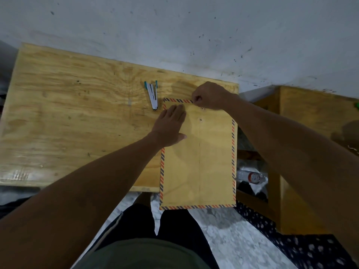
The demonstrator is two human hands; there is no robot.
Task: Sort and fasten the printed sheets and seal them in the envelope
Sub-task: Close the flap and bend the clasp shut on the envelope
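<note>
Flat on table (68,113), envelope (198,162) — left hand (169,127) pressing

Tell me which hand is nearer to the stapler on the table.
Left. The left hand lies flat on the envelope, its fingertips just right of the stapler. The right hand pinches at the envelope's top edge, farther right.
</note>
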